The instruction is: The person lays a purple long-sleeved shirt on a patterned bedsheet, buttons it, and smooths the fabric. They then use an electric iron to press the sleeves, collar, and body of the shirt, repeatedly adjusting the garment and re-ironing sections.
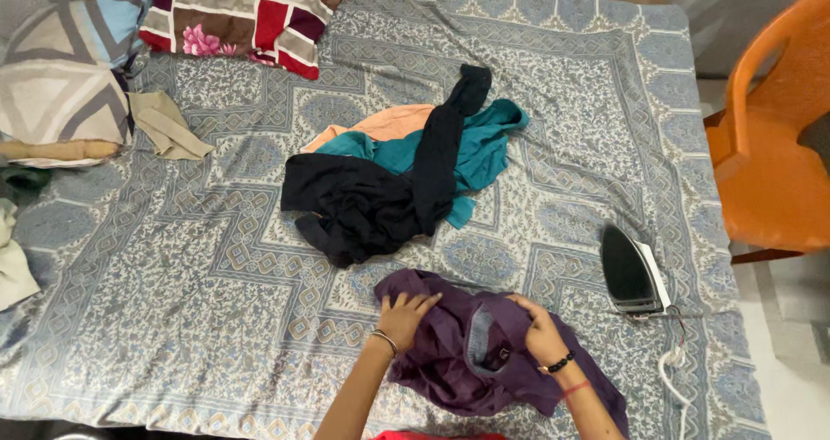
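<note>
A crumpled purple garment (467, 362) lies on the patterned blue-grey bedsheet (173, 276) near the bed's front edge. My left hand (405, 316) grips its left side, fingers curled into the cloth. On the right side, my right hand (540, 328) pinches the fabric beside a grey-blue inner lining. Just beyond the garment sits a pile of clothes: a black garment (372, 202), a teal one (480, 150) and a peach one (389, 124).
An electric iron (633, 271) stands on its heel at the right, its white cord (674, 371) trailing to the bed's edge. An orange plastic chair (774, 137) stands beside the bed. Pillows (65, 77) and a patchwork cushion (242, 12) lie at the far left.
</note>
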